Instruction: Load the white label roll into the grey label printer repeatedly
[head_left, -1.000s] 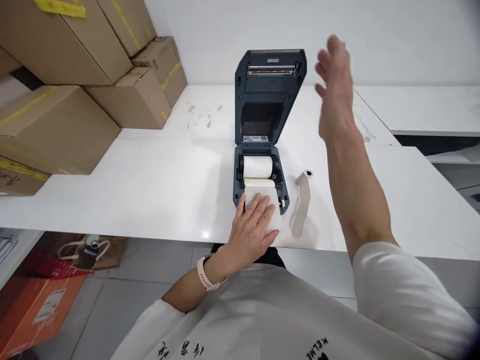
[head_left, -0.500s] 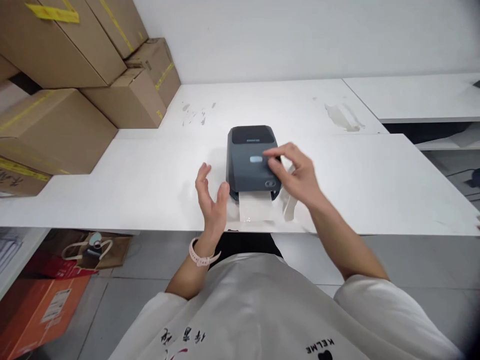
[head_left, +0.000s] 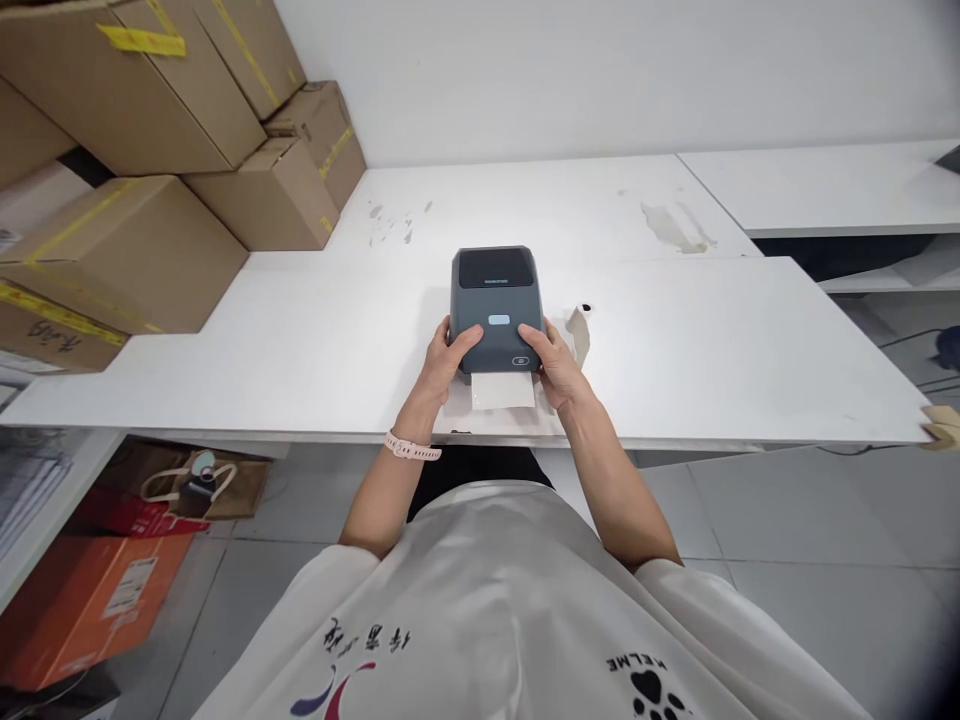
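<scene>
A dark grey label printer (head_left: pixel 494 300) sits with its lid down near the front edge of the white table (head_left: pixel 300 350). A white strip of label paper (head_left: pixel 502 390) sticks out of its front slot. My left hand (head_left: pixel 444 362) grips the printer's front left corner, thumb on top. My right hand (head_left: pixel 556 364) grips the front right corner the same way. A used paper roll core with a loose beige strip (head_left: pixel 579 332) lies just right of the printer, beside my right hand.
Stacked cardboard boxes (head_left: pixel 150 160) fill the table's back left. A second white table (head_left: pixel 825 185) stands at the back right. Below the table on the left are a brown bag (head_left: pixel 191 485) and an orange box (head_left: pixel 82 600) on the floor.
The printer's lid went from open to shut. My right hand came down from the raised lid, and both hands now clasp the printer's front corners. The left hand left the paper.
</scene>
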